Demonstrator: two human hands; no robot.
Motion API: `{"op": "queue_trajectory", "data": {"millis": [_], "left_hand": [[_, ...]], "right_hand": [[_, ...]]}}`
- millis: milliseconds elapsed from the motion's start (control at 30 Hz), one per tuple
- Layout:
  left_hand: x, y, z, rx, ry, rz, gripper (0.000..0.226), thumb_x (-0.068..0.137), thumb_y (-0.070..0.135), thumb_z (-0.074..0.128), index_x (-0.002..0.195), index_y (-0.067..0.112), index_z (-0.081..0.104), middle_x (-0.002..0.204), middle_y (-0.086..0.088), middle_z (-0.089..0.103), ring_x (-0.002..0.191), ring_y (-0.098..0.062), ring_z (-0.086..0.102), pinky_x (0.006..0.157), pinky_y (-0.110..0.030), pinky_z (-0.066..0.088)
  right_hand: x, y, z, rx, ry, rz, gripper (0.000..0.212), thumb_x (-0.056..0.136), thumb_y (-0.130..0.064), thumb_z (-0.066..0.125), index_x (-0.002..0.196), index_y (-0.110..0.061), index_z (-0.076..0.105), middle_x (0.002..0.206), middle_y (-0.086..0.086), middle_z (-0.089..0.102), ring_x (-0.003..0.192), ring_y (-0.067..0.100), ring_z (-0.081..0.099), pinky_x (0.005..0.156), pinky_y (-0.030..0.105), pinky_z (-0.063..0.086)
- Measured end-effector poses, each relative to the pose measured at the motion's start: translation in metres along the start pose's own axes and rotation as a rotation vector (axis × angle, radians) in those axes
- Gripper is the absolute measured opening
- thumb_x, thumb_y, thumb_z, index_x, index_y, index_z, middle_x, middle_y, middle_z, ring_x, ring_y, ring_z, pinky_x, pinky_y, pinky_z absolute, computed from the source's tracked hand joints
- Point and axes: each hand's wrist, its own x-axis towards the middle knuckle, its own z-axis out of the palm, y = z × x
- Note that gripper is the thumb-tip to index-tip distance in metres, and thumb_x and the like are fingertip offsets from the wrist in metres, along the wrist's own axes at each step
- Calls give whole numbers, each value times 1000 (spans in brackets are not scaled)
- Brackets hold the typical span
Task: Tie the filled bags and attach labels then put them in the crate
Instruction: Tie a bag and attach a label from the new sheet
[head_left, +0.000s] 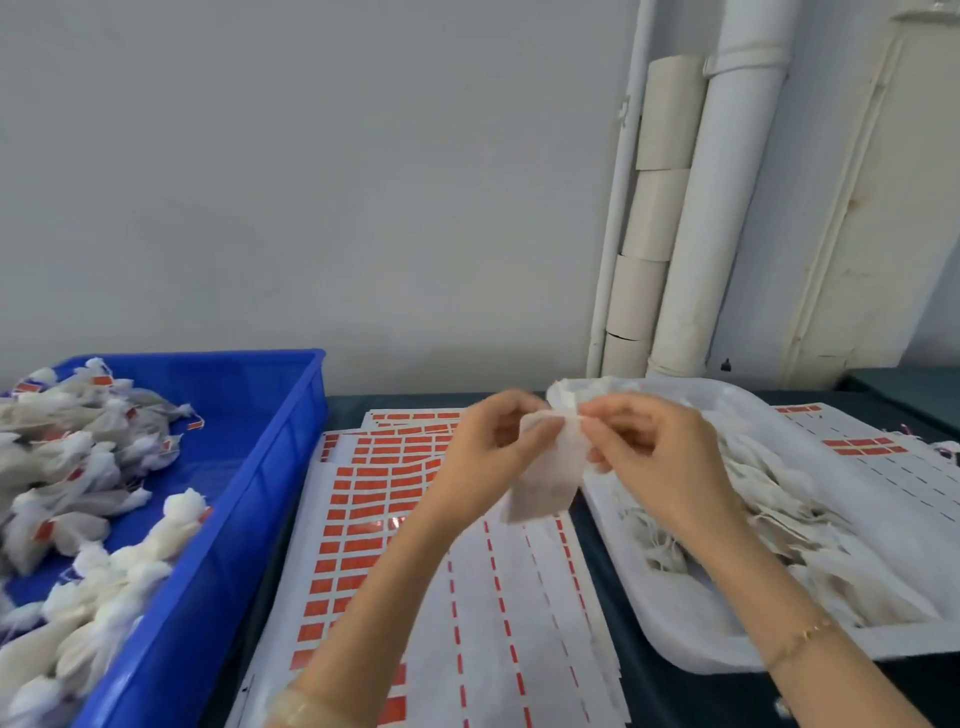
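You're working with bare hands and bare forearms, wearing one piece of jewellery on each wrist.
Behind your right hand (660, 452) you're wearing a thin gold-coloured chain bracelet (802, 636) with a small bar-shaped link on it; behind your left hand (498, 447), at the bottom edge of the view, you're wearing a wider, pale, glossy bangle (306, 707), partly cut off by the frame.

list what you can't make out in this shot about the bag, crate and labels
Head view, small bag: the left hand and right hand cover its neck; tied or not, cannot tell.
Head view, blue crate: cut off by the left and bottom edges; bag count unknown.
Head view, label sheets: print too small to read.
Head view, white tray: the right forearm hides part of its contents.
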Motion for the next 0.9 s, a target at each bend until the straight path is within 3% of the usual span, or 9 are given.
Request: {"op": "queue_trajectory", "data": {"millis": [133,233,300,400,600,733,833,900], "left_hand": [[-55,-34,-43,-56,109,-270,22,78,48,68,81,26,71,82,6,70,81,-11,68,68,-16,54],[-83,-69,-55,-70,181,-470,31,78,46,70,85,15,70,85,-3,70,86,-23,67,77,-28,55],[-90,-90,-58,-61,224,-586,35,79,48,70,91,15,68,91,-3,70,88,-20,66,77,-27,54],[-87,-110,-60,19,327,-743,25,86,46,65,103,28,61,106,7,63,94,-10,60,72,-20,46],[-78,-130,-63,112,266,-708,12,95,36,52,102,30,59,108,12,60,95,-5,55,68,-13,39],[-77,-135,-65,90,227,-622,26,98,15,45,99,32,65,110,19,57,104,-3,52,74,-9,38],[-77,-132,-62,68,218,-576,27,96,9,47,92,23,70,102,12,65,104,-8,58,80,-12,43],[-77,-128,-59,62,217,-537,19,95,16,52,94,21,71,102,8,67,102,-9,59,84,-17,47]], "right_hand": [[-25,10,64,55,-133,75,5,80,-15,73,80,-19,71,63,-7,69,54,5,65,53,14,51],[-43,38,115,74,-177,189,5,82,-17,73,82,-22,72,68,-9,70,58,5,66,55,14,52],[-51,61,141,114,-189,286,6,84,-18,70,89,-22,73,75,-9,70,64,3,66,57,11,50],[-56,88,166,158,-204,361,13,87,-16,67,97,-19,74,79,-15,71,72,-2,66,58,8,49],[-57,107,178,82,-196,275,13,86,-15,68,91,-27,71,73,-22,67,73,-7,64,57,4,46],[-58,109,179,40,-221,241,18,87,-19,66,86,-36,64,81,-22,65,76,-9,62,58,2,44],[-58,106,178,30,-236,205,18,89,-22,64,86,-40,60,83,-24,63,81,-10,59,63,1,45],[-59,103,178,41,-222,184,14,89,-24,63,89,-38,61,85,-25,63,84,-11,58,65,1,45]]}}
